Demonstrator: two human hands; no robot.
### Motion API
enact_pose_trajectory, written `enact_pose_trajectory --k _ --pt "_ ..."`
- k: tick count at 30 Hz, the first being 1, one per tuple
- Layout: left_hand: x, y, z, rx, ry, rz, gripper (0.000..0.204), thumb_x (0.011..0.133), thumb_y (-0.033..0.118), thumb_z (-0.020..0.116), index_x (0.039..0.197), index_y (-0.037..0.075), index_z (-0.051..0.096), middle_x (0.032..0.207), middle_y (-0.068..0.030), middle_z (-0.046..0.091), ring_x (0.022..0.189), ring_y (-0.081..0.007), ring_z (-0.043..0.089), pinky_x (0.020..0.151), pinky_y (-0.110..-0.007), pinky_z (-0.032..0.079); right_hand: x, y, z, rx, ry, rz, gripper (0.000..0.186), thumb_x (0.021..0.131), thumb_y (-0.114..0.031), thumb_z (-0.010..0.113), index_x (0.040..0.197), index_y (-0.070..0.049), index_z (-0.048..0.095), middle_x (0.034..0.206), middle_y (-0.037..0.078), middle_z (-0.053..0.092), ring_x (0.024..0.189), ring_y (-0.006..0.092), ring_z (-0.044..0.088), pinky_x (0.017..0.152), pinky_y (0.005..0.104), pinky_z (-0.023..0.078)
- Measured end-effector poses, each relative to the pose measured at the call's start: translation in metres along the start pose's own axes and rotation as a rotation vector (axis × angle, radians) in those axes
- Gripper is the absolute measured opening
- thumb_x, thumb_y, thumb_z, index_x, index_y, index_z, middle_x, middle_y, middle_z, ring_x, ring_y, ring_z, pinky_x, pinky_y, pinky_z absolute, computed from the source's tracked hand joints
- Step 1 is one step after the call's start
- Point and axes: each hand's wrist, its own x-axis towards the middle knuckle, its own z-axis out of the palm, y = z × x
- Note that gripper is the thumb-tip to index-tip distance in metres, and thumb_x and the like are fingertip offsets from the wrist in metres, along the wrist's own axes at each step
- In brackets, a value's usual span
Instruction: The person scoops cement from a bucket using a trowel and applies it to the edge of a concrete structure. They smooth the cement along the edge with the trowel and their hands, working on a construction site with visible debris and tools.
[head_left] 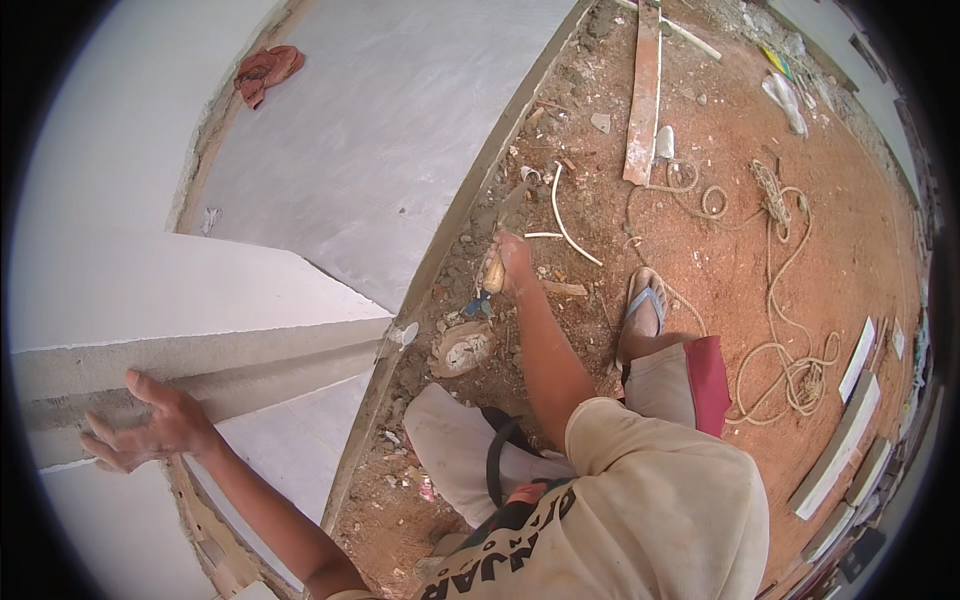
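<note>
My left hand (160, 425) is held out with its fingers spread, in front of the bare grey cement strip (290, 365) on the end face of a white wall. Whether it touches that face I cannot tell. Low over the rubble, my right hand (515, 260) is closed round the wooden handle of a trowel (513, 208). The trowel's grey blade points away from me, close to the raised edge (425, 255) of the smooth grey floor. Just nearer than this hand lies a small blue object (480, 304), and beyond it a bowl-like lump crusted with dried mortar (463, 350).
A reddish cloth (268, 75) lies on the grey floor (400, 110) by the far wall. To the right, brown soil carries a long plank (643, 100), bent white pipe pieces (560, 215) and tangled rope (790, 370). Several board pieces (840, 445) lie at the far right.
</note>
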Motion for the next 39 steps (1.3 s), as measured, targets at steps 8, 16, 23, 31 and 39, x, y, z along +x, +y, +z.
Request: enact_pose_trajectory --k 8,16,23,31,39 --pt "0.004 -0.013 -0.001 -0.015 0.058 -0.006 0.069 0.087 0.053 0.062 0.136 0.009 0.041 0.139 -0.0143 0.037 0.137 -0.0301 0.030 0.114 -0.060 0.022 -0.082 -0.048 0.045 -0.220 -0.016 -0.157 0.009 0.089 -0.014 0.057 0.089 -0.006 0.053 0.069 0.004 0.053 0.053 0.0143 0.054 0.047 0.0310 0.050" --pt "-0.001 -0.017 -0.006 -0.158 0.076 -0.130 0.069 0.083 0.048 0.066 0.135 0.008 0.047 0.142 -0.0122 0.038 0.139 -0.0438 0.024 0.111 -0.063 0.026 -0.174 -0.100 0.096 -0.297 -0.128 -0.315 0.015 0.090 -0.017 0.062 0.095 -0.005 0.055 0.070 0.003 0.055 0.055 0.0122 0.055 0.046 0.0285 0.050" --pt "-0.002 -0.017 -0.010 -0.296 0.101 -0.191 0.069 0.081 0.044 0.069 0.135 0.007 0.048 0.145 -0.0118 0.038 0.142 -0.0444 0.020 0.112 -0.060 0.028 -0.252 -0.127 0.110 -0.627 -0.183 -0.463 0.018 0.089 -0.019 0.065 0.097 -0.004 0.060 0.072 0.002 0.060 0.057 0.0106 0.057 0.049 0.0275 0.049" --pt "-0.004 -0.017 -0.010 -0.366 0.141 -0.215 0.064 0.082 0.037 0.069 0.136 0.010 0.047 0.144 -0.0108 0.041 0.143 -0.0409 0.022 0.115 -0.056 0.026 -0.303 -0.154 0.122 -0.702 -0.182 -0.628 0.019 0.083 -0.017 0.066 0.096 -0.003 0.061 0.070 0.002 0.060 0.058 0.0094 0.056 0.052 0.0272 0.046" --pt "-0.005 -0.014 -0.007 -0.316 0.146 -0.206 0.062 0.083 0.035 0.068 0.135 0.009 0.047 0.143 -0.0115 0.042 0.142 -0.0394 0.024 0.116 -0.055 0.025 -0.273 -0.158 0.071 -1.011 -0.133 -0.500 0.021 0.082 -0.021 0.066 0.091 -0.002 0.062 0.069 0.004 0.062 0.059 0.0129 0.057 0.055 0.0300 0.046"
